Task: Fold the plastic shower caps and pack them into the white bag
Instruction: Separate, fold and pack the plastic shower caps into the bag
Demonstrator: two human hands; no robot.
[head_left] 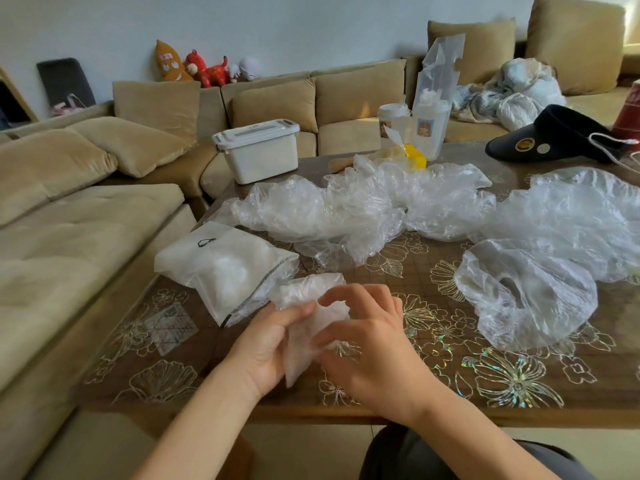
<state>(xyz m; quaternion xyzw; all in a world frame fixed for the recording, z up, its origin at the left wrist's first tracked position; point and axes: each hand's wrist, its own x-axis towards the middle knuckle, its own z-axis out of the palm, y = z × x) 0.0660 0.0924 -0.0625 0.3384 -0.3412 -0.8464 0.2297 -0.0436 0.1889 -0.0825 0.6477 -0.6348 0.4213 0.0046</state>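
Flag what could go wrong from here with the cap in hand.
1. The folded shower cap, held between left hand and right hand, is thin crinkly film; it may spring open once either hand lets go.
2. The white bag lies at the left edge of the table and looks stuffed; pushing the cap in could slide it off.

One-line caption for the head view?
Left hand and right hand hold a folded shower cap beside the white bag; loose caps litter the table.

Both forearms were bare, meeting at centre. Left hand [272,346] lay palm-up, thumb pinching the folded cap [303,346]. Right hand [370,344] was palm-down, fingers curled, thumb on the same cap.
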